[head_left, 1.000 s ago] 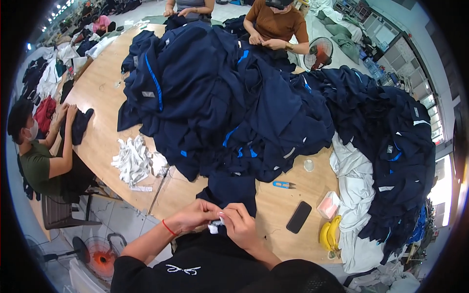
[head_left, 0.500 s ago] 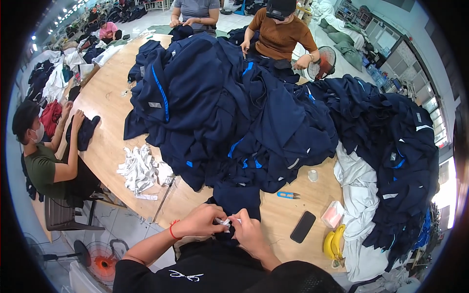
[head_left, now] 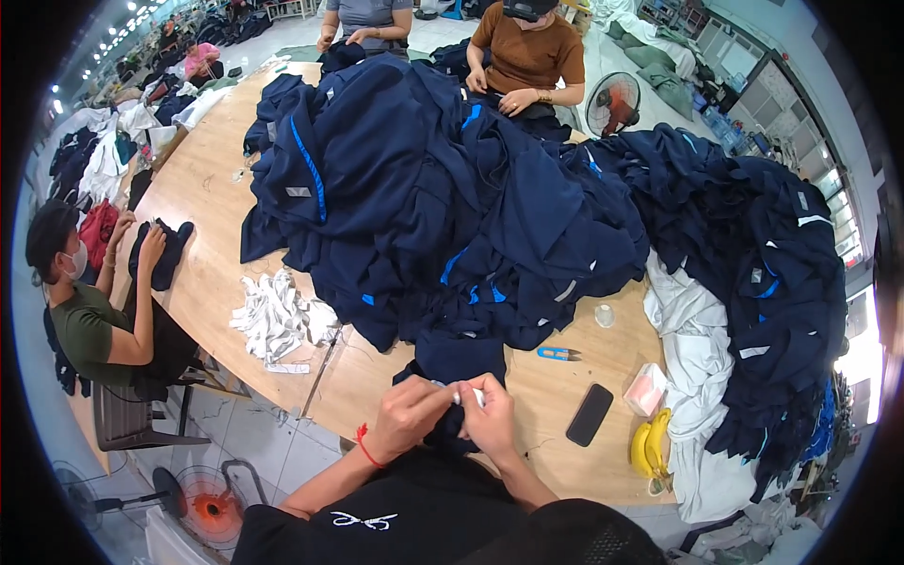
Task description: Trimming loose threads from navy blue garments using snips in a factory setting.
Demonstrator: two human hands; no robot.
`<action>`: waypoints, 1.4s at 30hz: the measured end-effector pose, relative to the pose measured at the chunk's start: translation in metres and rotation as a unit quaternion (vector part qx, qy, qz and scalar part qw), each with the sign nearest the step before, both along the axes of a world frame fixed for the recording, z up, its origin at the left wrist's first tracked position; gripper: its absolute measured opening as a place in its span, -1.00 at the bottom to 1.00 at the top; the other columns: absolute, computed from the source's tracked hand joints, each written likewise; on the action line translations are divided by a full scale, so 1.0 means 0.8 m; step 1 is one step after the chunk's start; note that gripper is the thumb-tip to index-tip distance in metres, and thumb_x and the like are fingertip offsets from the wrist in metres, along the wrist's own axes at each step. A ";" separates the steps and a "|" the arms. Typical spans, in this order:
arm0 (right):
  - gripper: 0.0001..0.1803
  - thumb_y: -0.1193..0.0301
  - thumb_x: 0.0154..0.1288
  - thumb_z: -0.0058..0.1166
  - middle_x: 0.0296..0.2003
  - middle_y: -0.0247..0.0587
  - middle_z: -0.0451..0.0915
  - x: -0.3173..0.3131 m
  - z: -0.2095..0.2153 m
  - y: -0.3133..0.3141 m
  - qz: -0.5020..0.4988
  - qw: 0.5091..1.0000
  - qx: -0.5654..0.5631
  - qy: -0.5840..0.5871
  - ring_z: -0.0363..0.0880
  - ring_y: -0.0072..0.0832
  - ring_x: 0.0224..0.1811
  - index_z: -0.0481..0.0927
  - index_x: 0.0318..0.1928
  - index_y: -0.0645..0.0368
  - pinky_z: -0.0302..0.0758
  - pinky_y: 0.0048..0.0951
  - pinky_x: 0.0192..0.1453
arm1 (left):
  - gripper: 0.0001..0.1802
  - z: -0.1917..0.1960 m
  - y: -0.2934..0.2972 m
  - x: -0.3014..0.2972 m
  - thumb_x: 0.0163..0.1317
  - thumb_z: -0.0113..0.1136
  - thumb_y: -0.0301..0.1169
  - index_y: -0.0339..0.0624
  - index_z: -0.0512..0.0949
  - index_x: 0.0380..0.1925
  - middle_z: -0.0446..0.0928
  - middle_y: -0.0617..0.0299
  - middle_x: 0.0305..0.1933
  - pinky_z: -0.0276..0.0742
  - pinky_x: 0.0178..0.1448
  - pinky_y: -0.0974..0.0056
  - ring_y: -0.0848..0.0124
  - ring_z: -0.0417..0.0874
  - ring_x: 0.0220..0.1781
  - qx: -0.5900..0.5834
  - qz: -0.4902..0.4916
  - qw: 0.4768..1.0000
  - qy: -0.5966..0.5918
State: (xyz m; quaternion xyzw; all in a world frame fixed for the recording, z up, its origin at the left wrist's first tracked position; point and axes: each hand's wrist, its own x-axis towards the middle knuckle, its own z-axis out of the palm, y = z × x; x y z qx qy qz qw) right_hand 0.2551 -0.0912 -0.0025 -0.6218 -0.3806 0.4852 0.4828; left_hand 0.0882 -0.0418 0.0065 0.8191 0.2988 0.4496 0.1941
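Observation:
My left hand (head_left: 410, 414) and my right hand (head_left: 490, 419) meet at the table's near edge, both with fingers pinched. Between them is a small white cloth strip (head_left: 460, 396), partly covered by the fingers. A navy garment (head_left: 460, 356) lies right beneath and beyond my hands, running up to the large heap of navy garments (head_left: 395, 169). Whether the strip is joined to this garment, I cannot tell. A pile of white fabric strips (head_left: 273, 315) lies to the left of my hands. Blue-handled thread snips (head_left: 559, 354) rest to the right.
On the right of the wooden table (head_left: 541, 452) are a black phone (head_left: 589, 414), a pink-and-white box (head_left: 645, 390), bananas (head_left: 650, 444) and a small round white piece (head_left: 605, 315). More navy garments (head_left: 753, 282) hang over white cloth (head_left: 692, 367). Co-workers handle dark cloth at the left and far sides.
My hands have risen slightly, and the left has turned with its knuckles up, closer to the right. The far co-worker in brown has brought both hands together over the cloth.

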 end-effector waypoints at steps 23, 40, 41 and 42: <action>-0.85 0.71 0.27 0.38 -0.28 -0.04 0.74 0.013 0.034 0.007 -0.011 0.915 0.309 -0.260 0.78 -0.22 -0.26 0.76 -0.16 0.32 0.68 -0.35 -0.15 | -0.87 0.032 0.025 -0.002 0.37 0.36 -0.53 -0.19 0.76 -0.11 0.61 0.08 0.33 0.44 0.45 0.08 0.05 0.52 0.41 -0.323 -0.075 0.940 -0.073; -0.66 0.44 0.43 0.31 -0.14 0.08 0.72 0.125 -0.082 -0.045 -0.026 0.841 0.076 -0.534 0.73 -0.06 -0.23 0.64 0.12 0.34 0.65 -0.16 -0.09 | -0.38 0.011 0.019 -0.054 0.23 0.49 -0.40 -0.04 0.57 0.31 0.47 -0.10 0.40 0.40 0.43 -0.08 -0.11 0.50 0.35 -0.101 0.186 0.970 0.116; -0.61 0.40 0.42 0.31 -0.13 0.16 0.70 0.133 -0.079 -0.047 -0.048 0.847 0.081 -0.524 0.72 0.07 -0.20 0.61 0.16 0.35 0.64 -0.09 -0.04 | -0.31 0.018 0.012 -0.047 0.18 0.55 -0.33 0.01 0.56 0.35 0.44 -0.08 0.44 0.37 0.46 -0.12 -0.11 0.47 0.38 -0.100 0.143 0.973 0.151; -0.60 0.41 0.43 0.33 -0.16 0.17 0.70 0.140 -0.083 -0.052 -0.043 0.877 -0.003 -0.478 0.73 0.01 -0.20 0.60 0.17 0.34 0.64 -0.13 -0.07 | -0.28 0.012 0.009 -0.035 0.15 0.57 -0.29 0.04 0.57 0.36 0.44 -0.07 0.45 0.36 0.45 -0.11 -0.09 0.47 0.39 -0.104 0.095 0.975 0.173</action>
